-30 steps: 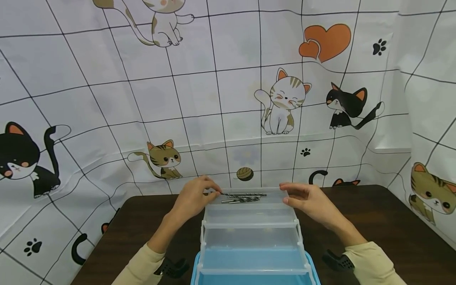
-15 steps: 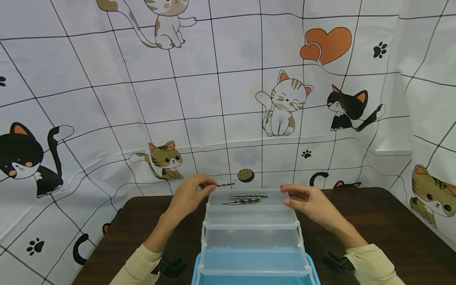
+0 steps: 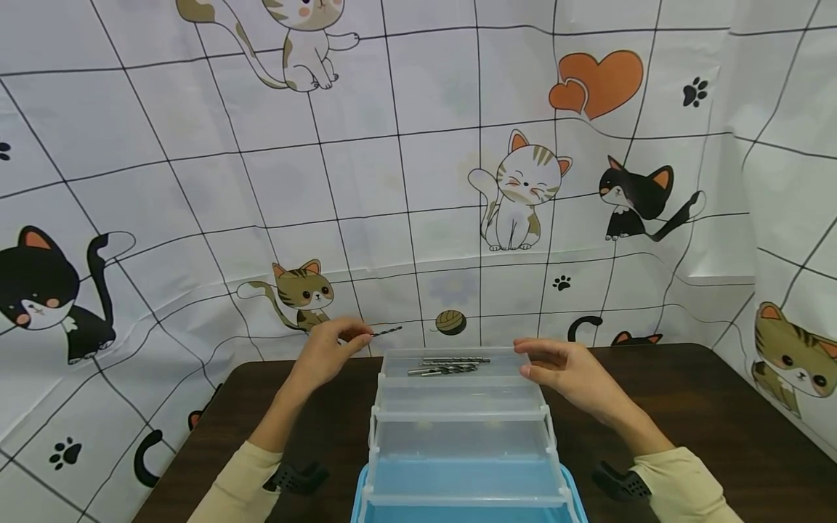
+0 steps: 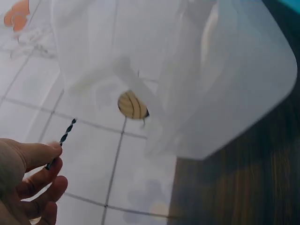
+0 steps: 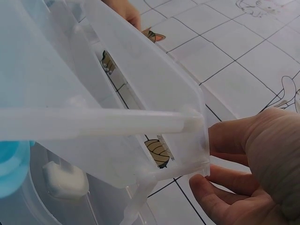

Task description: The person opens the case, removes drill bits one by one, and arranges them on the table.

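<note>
Between thumb and fingertips, my left hand (image 3: 330,352) pinches a thin twist drill bit (image 3: 387,331), its tip pointing right. In the left wrist view, the spiral drill bit (image 4: 68,131) juts up from the pinch. The top tray (image 3: 506,356) of a translucent folding toolbox holds several silver drill bits (image 3: 447,367) in a small pile. At that tray's right end my right hand (image 3: 575,370) holds the corner, thumb on the near side and fingers on the far side. The right wrist view shows the fingertips at the tray's end wall.
Below the top tray step down further clear trays (image 3: 461,436) of the same toolbox, with a blue bottom (image 3: 360,501). It stands on a dark wooden table (image 3: 654,392). A white grid-patterned cloth (image 3: 294,181) printed with cats hangs close behind the table.
My left hand has lifted the drill bit out of the top tray and carried it left, past the tray's edge. The right hand stays at the tray's right end.
</note>
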`<action>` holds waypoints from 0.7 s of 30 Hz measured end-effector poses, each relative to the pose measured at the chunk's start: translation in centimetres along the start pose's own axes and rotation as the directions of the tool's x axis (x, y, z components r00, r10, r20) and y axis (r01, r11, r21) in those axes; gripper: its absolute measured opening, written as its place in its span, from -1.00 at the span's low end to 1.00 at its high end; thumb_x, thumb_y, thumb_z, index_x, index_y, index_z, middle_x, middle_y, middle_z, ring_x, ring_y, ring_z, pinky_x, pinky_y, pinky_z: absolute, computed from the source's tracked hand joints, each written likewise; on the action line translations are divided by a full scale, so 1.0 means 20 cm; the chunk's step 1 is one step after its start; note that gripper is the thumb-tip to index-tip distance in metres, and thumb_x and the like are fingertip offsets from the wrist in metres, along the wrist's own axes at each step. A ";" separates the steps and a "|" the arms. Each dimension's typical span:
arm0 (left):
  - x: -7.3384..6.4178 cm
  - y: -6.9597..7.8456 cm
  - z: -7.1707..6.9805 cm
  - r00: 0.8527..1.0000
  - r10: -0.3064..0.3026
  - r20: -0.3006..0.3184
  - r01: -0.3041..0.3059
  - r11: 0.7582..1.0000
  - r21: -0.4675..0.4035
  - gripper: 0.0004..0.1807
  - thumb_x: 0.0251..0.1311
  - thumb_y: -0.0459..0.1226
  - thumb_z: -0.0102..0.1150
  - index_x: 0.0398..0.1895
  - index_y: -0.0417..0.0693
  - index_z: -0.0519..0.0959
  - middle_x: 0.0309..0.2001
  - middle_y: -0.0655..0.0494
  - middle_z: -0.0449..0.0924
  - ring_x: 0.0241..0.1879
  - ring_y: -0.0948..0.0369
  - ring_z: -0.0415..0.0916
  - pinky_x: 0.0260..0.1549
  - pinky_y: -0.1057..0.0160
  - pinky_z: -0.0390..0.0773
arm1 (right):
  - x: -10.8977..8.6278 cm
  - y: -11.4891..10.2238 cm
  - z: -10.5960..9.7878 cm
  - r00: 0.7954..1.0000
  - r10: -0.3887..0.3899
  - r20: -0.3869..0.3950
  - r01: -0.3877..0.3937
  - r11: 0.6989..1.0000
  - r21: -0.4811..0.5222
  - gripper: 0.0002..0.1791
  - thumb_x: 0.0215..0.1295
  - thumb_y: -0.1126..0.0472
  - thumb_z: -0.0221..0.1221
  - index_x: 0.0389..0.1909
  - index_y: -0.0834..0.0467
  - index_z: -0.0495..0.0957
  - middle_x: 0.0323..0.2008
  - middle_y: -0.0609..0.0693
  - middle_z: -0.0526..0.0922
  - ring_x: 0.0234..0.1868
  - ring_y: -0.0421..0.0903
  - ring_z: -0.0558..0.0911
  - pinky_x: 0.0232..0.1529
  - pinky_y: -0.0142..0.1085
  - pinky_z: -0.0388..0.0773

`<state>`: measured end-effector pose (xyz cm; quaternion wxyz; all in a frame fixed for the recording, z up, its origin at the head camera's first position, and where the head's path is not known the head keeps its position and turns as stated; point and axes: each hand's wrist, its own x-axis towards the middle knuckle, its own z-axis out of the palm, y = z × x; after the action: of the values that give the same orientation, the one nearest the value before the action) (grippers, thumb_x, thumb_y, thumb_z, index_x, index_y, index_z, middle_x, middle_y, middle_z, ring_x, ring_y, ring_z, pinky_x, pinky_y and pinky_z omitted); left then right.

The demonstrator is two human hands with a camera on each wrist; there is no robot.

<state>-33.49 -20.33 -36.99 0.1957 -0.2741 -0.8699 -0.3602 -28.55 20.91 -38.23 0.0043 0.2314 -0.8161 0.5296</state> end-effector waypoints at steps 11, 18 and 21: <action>-0.06 -0.32 -0.01 0.981 -0.184 0.068 0.186 0.982 -0.027 -0.78 0.21 -0.17 0.17 -0.13 -0.03 0.64 -0.18 0.19 0.60 -0.25 0.22 0.52 -0.30 0.11 0.49 | 0.00 0.00 0.00 1.000 -0.003 0.004 0.002 1.000 0.023 -0.57 0.21 0.08 0.23 0.11 -0.02 0.47 0.15 -0.02 0.45 0.10 0.00 0.46 -0.09 -0.29 0.48; -0.14 -0.51 -0.02 0.981 -0.177 0.081 0.174 0.984 0.041 -0.83 0.19 -0.29 0.19 -0.18 -0.13 0.66 -0.23 0.12 0.61 -0.22 0.12 0.51 -0.27 0.05 0.48 | 0.00 0.00 0.00 1.000 0.001 0.006 -0.001 1.000 0.018 -0.58 0.21 0.08 0.22 0.11 -0.02 0.48 0.14 -0.04 0.45 0.10 0.00 0.46 -0.08 -0.30 0.47; -0.18 -0.58 -0.01 0.975 -0.203 0.090 0.195 0.977 0.086 -0.85 0.17 -0.30 0.21 -0.22 -0.12 0.67 -0.26 0.13 0.61 -0.22 0.10 0.52 -0.25 0.03 0.48 | 0.00 -0.01 0.00 1.000 0.007 0.007 -0.007 1.000 0.010 -0.58 0.21 0.07 0.22 0.10 -0.02 0.49 0.13 -0.07 0.46 0.10 0.00 0.46 -0.08 -0.30 0.46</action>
<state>-37.94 -28.59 -44.74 0.1260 -0.1951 -0.9148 -0.3303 -28.47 20.89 -38.12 -0.0016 0.2307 -0.8142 0.5328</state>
